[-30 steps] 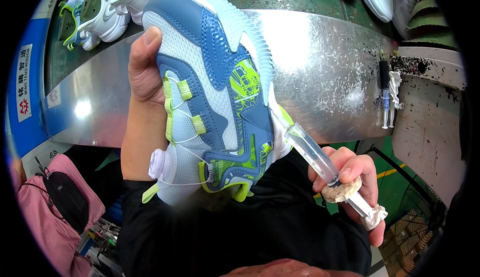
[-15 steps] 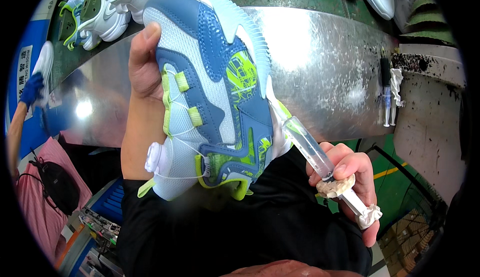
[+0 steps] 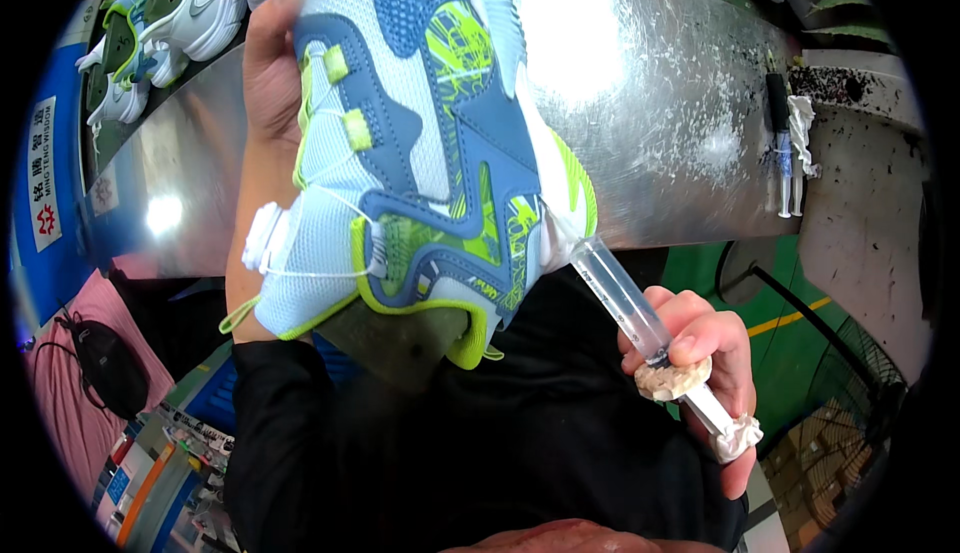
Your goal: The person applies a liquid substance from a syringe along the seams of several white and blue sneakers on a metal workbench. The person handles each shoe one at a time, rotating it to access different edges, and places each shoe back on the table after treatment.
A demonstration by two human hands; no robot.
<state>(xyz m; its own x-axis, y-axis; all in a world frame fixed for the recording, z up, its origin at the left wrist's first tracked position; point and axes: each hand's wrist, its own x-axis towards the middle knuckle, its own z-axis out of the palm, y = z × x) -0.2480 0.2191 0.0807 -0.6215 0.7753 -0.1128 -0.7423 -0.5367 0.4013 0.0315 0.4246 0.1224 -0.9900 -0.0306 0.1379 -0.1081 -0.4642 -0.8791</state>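
My left hand (image 3: 268,123) holds up a blue, white and lime-green sneaker (image 3: 420,143) with its side facing me, thumb along the laced edge. A round dial closure sits near the ankle. My right hand (image 3: 700,363) grips a clear plastic syringe (image 3: 630,303) crusted with dried glue at its flange and plunger end. The syringe tip touches the rear edge of the sneaker, where the upper meets the white and green sole.
A shiny metal work surface (image 3: 660,123) lies behind the shoe. Several matching sneakers (image 3: 160,23) stand at the far left. A second syringe and a dark tool (image 3: 785,143) lie at the right, on a glue-spattered ledge. Green floor shows below right.
The sneaker has come closer to the camera and tilted a little. The syringe tip has stayed at the heel seam, and my right hand has shifted slightly up.
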